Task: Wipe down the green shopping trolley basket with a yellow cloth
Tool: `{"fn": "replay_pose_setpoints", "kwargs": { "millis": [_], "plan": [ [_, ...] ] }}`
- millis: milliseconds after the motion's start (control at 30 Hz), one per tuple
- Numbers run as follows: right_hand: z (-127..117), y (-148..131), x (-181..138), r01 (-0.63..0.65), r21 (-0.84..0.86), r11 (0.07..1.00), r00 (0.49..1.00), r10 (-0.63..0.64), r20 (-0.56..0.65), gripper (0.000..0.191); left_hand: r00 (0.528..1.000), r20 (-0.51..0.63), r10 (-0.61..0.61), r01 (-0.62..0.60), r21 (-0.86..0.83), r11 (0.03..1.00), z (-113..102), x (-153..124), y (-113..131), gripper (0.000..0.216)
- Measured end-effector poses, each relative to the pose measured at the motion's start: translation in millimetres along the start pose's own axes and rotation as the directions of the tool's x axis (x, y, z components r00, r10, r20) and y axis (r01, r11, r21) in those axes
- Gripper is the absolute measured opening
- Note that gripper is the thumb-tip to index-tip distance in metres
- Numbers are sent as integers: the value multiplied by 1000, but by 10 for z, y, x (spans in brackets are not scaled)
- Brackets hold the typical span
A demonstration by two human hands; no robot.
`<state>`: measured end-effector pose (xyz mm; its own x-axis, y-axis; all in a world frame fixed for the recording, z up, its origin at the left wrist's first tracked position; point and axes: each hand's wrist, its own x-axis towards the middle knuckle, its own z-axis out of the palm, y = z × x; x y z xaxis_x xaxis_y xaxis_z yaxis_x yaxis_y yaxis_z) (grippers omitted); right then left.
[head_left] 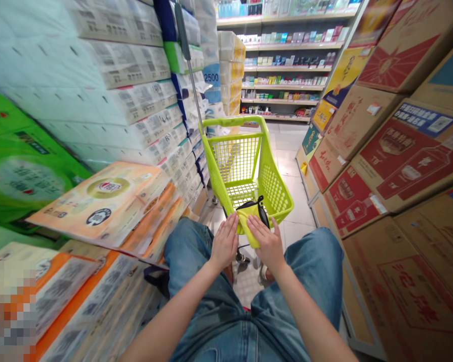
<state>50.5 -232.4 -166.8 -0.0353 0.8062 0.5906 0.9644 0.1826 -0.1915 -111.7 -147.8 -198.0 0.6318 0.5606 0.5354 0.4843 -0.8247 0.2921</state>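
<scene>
A bright yellow cloth (253, 237) hangs over the near edge of a lime-green shopping cart basket (278, 187). My right hand (266, 241) lies on the cloth with its fingers stretched flat and its thumb held apart. Beside the cloth's left edge is my left hand (225, 241), its fingers straight and close together; whether it grips the edge is hard to see. Just beyond the cloth, a black item with a small loop (263, 213) sits inside the basket, partly covered by the cloth. A long pole (191, 75) rises from the basket's far left corner.
Stacked white packs (136, 90) line the left side, with an orange-and-cream carton (109, 201) near my left knee. Printed cardboard boxes (396, 166) are piled along the right. Shelves of small goods (287, 70) close the far end of the tiled aisle (287, 151).
</scene>
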Motion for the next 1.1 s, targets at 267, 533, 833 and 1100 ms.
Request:
{"fn": "replay_pose_setpoints", "kwargs": {
  "millis": [267,533,833,1100],
  "plan": [
    [-284,1033,-248,-217,-132,967,963,190,-191,62,1000,-20,2,-2,10,1000,6,10,20,65],
    [273,-285,53,-144,35,989,974,148,-170,70,1000,-12,13,-13,13,1000,27,-15,-13,64],
    [-164,902,-310,-114,-110,987,978,92,-187,63,1000,-18,21,-21,9,1000,20,4,-12,65],
    [293,-73,-46,-209,-22,978,945,196,-261,66,999,-22,23,-23,7,1000,50,-17,-28,65]
  ]
}}
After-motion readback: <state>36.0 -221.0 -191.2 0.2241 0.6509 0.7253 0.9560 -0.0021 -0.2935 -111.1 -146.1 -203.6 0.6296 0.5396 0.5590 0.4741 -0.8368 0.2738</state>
